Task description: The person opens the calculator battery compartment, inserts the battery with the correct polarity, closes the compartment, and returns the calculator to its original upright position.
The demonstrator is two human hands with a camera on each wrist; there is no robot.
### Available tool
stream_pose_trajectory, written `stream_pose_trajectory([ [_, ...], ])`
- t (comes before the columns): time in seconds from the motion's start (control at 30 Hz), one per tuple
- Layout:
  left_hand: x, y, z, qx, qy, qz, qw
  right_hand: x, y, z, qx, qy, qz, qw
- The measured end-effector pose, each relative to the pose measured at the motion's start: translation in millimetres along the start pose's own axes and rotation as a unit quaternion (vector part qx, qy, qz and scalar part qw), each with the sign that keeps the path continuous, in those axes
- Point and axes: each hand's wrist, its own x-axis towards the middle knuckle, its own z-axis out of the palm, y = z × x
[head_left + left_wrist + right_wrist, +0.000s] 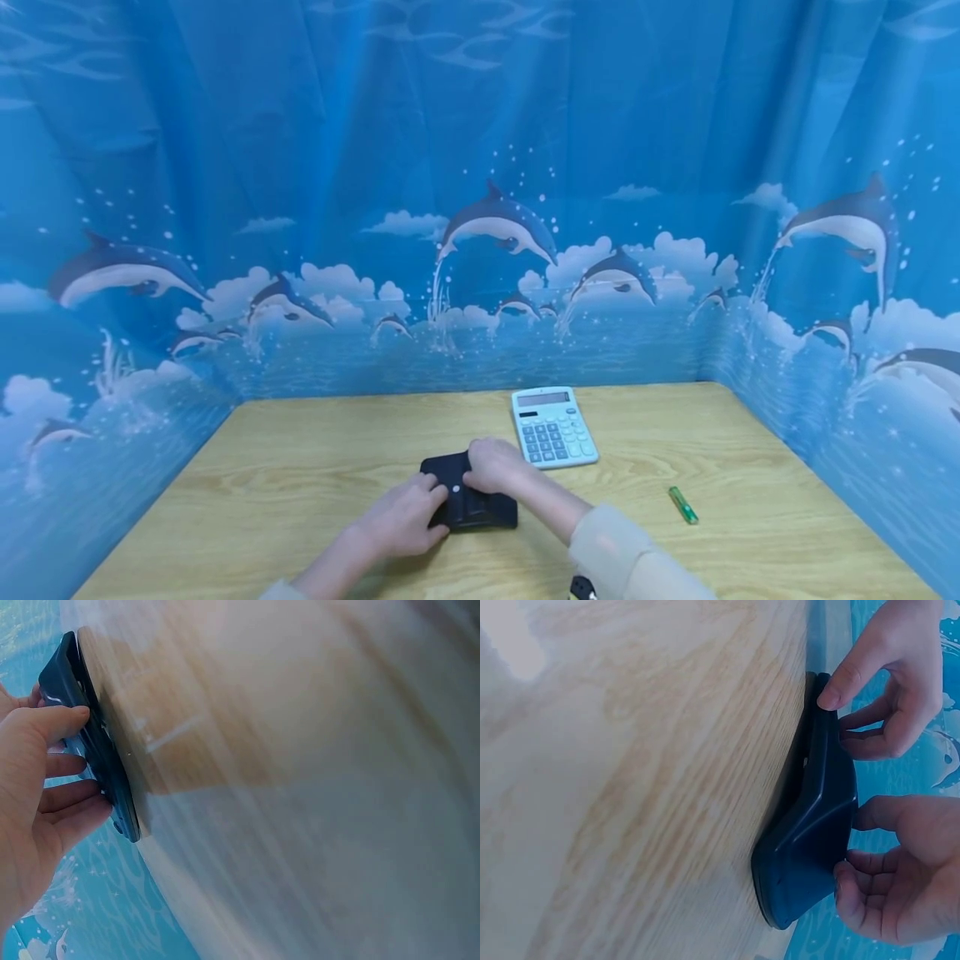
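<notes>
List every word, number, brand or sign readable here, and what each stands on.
"0", apparently: display of pale-blue rectangular plastic calculator.
Calculator keys: labels too small to read.
Small green cylinder: any print too blurred to read.
Black leather-like folding wallet: no lettering visible.

On my head feed, a black-and-yellow object [581,588] is cut off by the bottom edge, right of centre; I can't identify it. At lower centre, the left hand [405,515] and right hand [495,465] hide parts of the black case [487,510] from me. I can't read the key labels on the calculator [555,427]. My left-wrist view shows the tabletop [225,727] blurred.
</notes>
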Motion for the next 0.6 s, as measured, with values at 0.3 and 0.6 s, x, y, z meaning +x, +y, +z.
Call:
stream_pose_trajectory([
  [0.3, 2.0, 0.5, -1.0, -0.005, -0.002, -0.003, 1.0, 2.6, -5.0, -2.6, -0.035, -0.011, 0.01, 0.999],
  [0.6, 2.1, 0.0, -1.0, 0.003, -0.004, -0.004, 1.0, 4.7, -10.6, -1.5, -0.066, -0.022, 0.023, 0.997],
])
